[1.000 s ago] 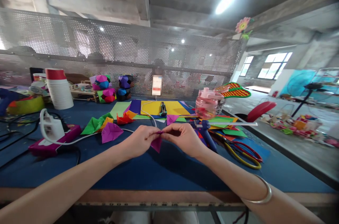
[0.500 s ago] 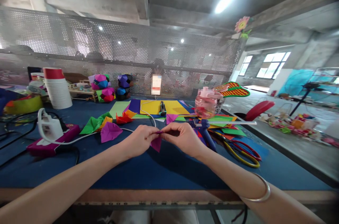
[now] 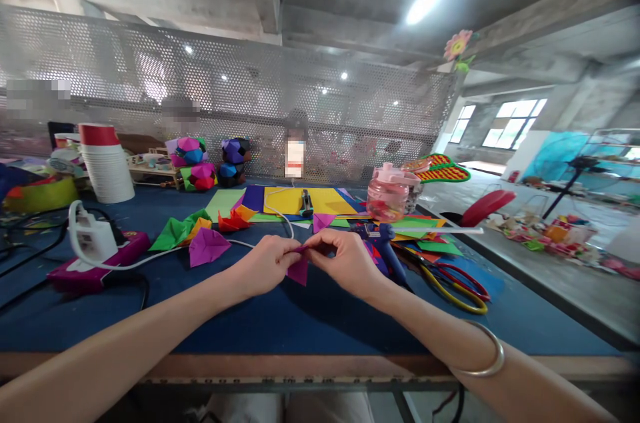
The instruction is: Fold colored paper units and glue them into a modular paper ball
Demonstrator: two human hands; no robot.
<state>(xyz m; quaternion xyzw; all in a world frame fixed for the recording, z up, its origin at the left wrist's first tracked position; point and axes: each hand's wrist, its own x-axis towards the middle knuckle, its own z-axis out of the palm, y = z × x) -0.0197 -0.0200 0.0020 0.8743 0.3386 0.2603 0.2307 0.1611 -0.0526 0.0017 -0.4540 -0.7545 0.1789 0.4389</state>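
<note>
A small folded piece of purple paper is pinched between my two hands above the blue table mat. My left hand grips its upper left edge with thumb and fingers. From the other side my right hand holds the same edge, fingertips nearly meeting those of the left. One corner of the paper points down below the fingers; its upper part is hidden by them. Just behind the hands lies another purple paper piece. To the left sit folded purple, green and orange papers.
Right of my hands lie a blue glue gun and scissors with red and yellow handles. Behind are a cutter on yellow sheets, a pink jar and a phone. A purple power strip and paper cups stand left.
The purple paper has turned slightly between my fingers, its lower corner shifting a little to the right. Both hands keep nearly the same place and grip.
</note>
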